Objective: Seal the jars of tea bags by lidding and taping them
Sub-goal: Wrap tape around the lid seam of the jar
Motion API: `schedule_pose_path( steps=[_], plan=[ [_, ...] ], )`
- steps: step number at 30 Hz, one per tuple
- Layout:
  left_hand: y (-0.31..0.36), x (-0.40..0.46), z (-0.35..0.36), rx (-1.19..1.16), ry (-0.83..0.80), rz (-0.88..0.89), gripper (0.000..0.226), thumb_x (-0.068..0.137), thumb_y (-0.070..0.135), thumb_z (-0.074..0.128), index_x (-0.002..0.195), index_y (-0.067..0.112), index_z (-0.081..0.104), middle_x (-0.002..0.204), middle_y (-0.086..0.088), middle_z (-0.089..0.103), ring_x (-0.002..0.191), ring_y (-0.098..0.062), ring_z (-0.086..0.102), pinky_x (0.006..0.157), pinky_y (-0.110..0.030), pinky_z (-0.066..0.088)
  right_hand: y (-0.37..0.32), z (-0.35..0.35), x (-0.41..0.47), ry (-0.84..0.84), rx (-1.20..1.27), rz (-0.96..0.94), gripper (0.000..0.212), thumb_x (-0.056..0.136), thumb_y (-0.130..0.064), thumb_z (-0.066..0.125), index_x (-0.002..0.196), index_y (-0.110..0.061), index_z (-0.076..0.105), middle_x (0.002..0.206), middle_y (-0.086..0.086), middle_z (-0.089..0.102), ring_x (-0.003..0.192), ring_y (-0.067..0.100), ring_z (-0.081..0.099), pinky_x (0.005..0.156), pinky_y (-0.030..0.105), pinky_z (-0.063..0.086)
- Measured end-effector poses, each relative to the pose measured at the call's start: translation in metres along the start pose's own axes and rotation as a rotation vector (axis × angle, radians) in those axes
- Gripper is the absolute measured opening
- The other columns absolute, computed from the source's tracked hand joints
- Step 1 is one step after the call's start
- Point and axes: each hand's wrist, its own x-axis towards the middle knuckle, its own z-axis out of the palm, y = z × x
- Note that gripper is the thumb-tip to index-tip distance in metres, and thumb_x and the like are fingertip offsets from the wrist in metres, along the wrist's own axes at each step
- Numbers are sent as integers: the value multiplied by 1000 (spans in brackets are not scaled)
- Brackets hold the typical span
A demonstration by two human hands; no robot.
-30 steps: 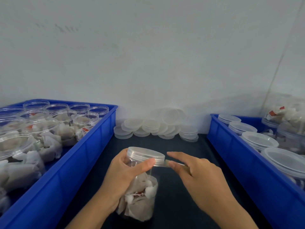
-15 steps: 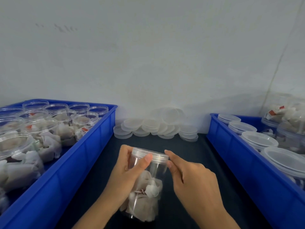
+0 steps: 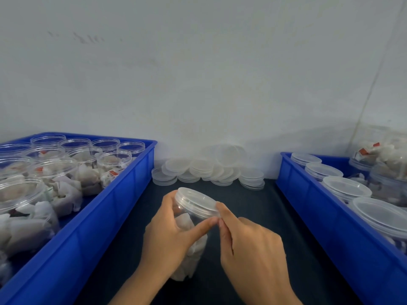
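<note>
At lower centre the left hand (image 3: pixel 169 234) grasps a tilted jar (image 3: pixel 189 245); the right hand (image 3: pixel 248 247) pinches at the lid (image 3: pixel 196 201) rim. Likely taping: next, press tape around the seam. Spare lids (image 3: pixel 202 168) lie beyond on the bench (image 3: pixel 253 208).

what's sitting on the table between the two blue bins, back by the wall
In the head view, stacks of clear lids lie between the left bin and the right bin, on the dark table.

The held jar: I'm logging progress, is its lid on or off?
On. The lid caps the jar, gripped by the left hand; right hand fingers touch its rim.
</note>
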Motion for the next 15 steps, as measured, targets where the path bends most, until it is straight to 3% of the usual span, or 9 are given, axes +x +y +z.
schedule_pose_path(
  steps=[2,4,6,7,8,9,11,13,15],
  plan=[
    [-2,3,-1,-1,15,-40,73,40,86,64,101,54,41,95,30,57,93,15,51,72,-11,38,0,3,-1,33,23,16,41,66,-21,85,105,-18,75,44,-6,51,33,7,46,34,18,34],
    [-5,5,-2,-16,37,-66,78,38,92,62,101,50,44,94,24,62,92,10,56,74,-17,44,-3,2,-2,7,52,9,45,79,-25,75,122,-18,67,59,-6,61,45,8,56,42,20,40],
    [-8,5,-2,-57,57,-72,80,32,92,62,98,50,47,93,25,63,91,11,57,73,-17,43,-6,3,0,20,72,31,52,99,-38,42,148,-27,33,95,-11,67,78,6,64,64,17,41],
    [-9,4,-2,-76,60,-75,81,29,92,63,97,50,48,92,26,64,90,12,58,72,-17,43,-3,6,0,20,89,71,53,101,-44,28,151,-31,16,107,-14,64,89,4,62,68,15,37],
    [-9,4,-3,-102,63,-83,83,28,92,64,98,50,49,92,28,64,89,12,59,72,-19,46,0,6,0,-22,112,122,54,100,-50,23,150,-33,13,107,-15,62,91,3,60,68,16,35],
    [-10,5,-3,-137,65,-96,85,27,91,67,99,49,51,92,27,66,87,9,62,74,-24,50,4,4,2,-91,172,205,53,98,-57,23,145,-34,24,97,-16,62,85,2,59,68,19,36],
    [-12,6,-4,-183,63,-111,87,28,87,73,102,44,55,91,23,68,85,3,66,80,-35,56,10,-3,5,-282,362,382,51,92,-66,30,112,-27,57,69,-17,58,66,1,54,63,22,40],
    [-11,6,-4,-170,52,-84,90,29,86,72,104,42,54,93,25,67,88,5,65,83,-33,55,13,-1,6,-402,470,445,58,91,-65,34,85,-14,62,52,-14,52,52,2,46,57,24,39],
    [-10,6,-3,-150,32,-58,92,28,88,71,105,43,51,97,32,63,90,10,61,82,-27,51,14,3,6,-448,592,463,55,96,-55,36,80,-7,58,52,-8,55,51,5,47,59,27,41]
  ],
)
